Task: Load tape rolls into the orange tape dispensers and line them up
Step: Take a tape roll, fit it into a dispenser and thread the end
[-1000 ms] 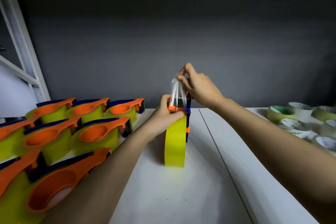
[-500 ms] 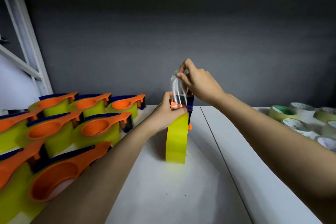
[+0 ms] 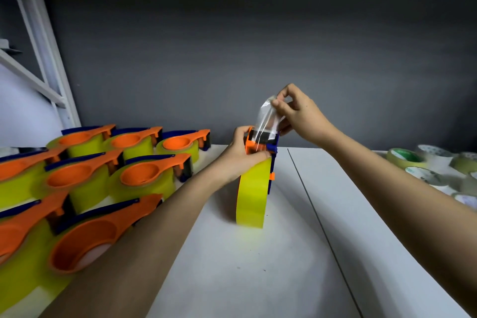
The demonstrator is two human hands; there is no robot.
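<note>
A yellow tape roll (image 3: 251,196) stands on edge on the white table (image 3: 258,266), mounted in an orange and blue dispenser (image 3: 260,146). My left hand (image 3: 240,155) grips the dispenser's top from the left. My right hand (image 3: 296,113) pinches the free end of the clear tape (image 3: 267,116), which is drawn straight up out of the dispenser head.
Several loaded orange dispensers (image 3: 139,173) lie in rows on the left of the table. Several loose tape rolls (image 3: 407,160) sit at the right edge. A dark wall stands behind, and a white frame (image 3: 38,41) rises at the far left.
The tape end stays pinched in my right hand, which has shifted slightly right. The view has tilted a little; the left hand keeps its grip.
</note>
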